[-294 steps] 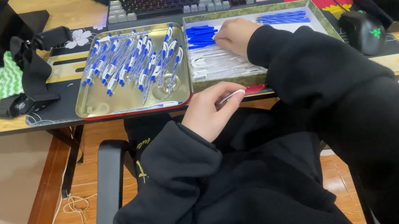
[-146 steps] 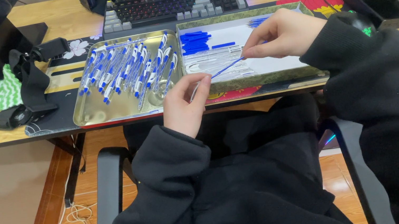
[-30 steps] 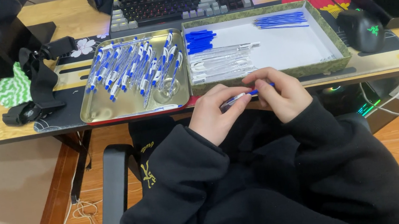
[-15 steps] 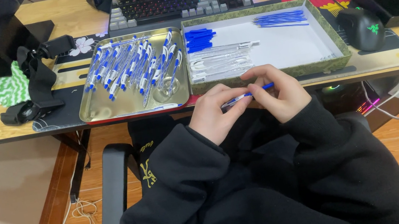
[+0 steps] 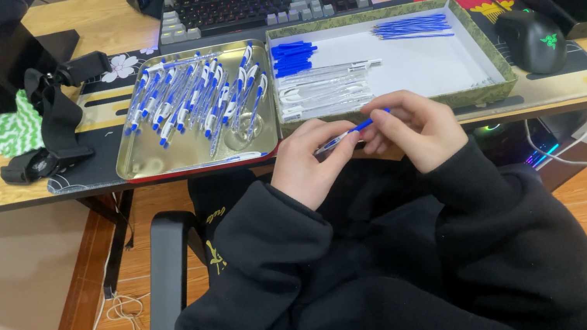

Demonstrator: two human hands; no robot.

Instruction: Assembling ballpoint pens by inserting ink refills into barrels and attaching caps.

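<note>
A person seated at a wooden desk holds a slim pen with a clear barrel and blue end between both hands, just below the desk edge and above their lap. The left hand is closed around the clear barrel end, thumb and fingers pinched on it; the right hand is curled around the blue end, fingertips gripping it. The pen lies nearly level, tilted slightly up toward the right hand. Just beyond the left hand sits a shallow silver metal tray holding many finished blue-and-clear pens. Just beyond the right hand sits a green-rimmed white-floored box with blue caps, clear barrels and thin blue refills in separate groups. A likely risk: the pen is held over the lap rather than over a tray, so a slipped part would probably drop onto the black clothing or floor. Pushing the parts together at an angle could bend the thin refill.
</note>
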